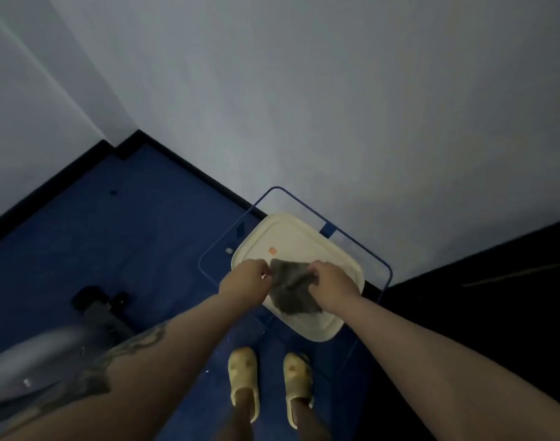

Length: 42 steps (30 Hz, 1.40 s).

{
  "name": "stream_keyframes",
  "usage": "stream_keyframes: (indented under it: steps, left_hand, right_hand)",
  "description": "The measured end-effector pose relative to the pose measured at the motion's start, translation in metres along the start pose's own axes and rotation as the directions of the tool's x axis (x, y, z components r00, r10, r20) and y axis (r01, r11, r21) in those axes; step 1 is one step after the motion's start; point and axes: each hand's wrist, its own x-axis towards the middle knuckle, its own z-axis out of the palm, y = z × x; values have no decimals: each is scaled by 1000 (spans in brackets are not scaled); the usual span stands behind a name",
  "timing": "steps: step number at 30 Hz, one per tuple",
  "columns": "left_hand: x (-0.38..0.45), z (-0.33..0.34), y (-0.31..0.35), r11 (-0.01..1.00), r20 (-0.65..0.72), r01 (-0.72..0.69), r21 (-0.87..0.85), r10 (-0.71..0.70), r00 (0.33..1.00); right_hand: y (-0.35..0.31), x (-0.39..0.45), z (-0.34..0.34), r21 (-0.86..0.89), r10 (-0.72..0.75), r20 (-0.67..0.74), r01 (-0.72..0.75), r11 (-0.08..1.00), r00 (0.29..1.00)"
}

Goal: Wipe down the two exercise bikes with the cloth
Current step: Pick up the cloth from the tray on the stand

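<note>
grey cloth (293, 286) pinched at opposite edges by left hand (245, 281) and right hand (331, 286) fingers | judged light, limp, non-slip | best gathered into a wad above cream lid (304, 237)

A blue floor (138, 249) is seen below both hands, bordered by a black skirting (189, 173) at the foot of the wall. A cream lidded bin (304, 237) in a blue wire frame (377, 253) is set on it directly beneath the hands. A dark bike base (97, 308) is placed left of the left hand (245, 281). Small pale specks (229, 250) are scattered just beyond that hand.
</note>
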Motion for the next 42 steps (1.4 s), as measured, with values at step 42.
stream_keyframes:
  steps: [42]
  left_hand:
    - [-259,-36,-136,749,-392,274,-604,-578,715]
  right_hand:
    - [-184,-149,61,-180,-752,1,740,649,659]
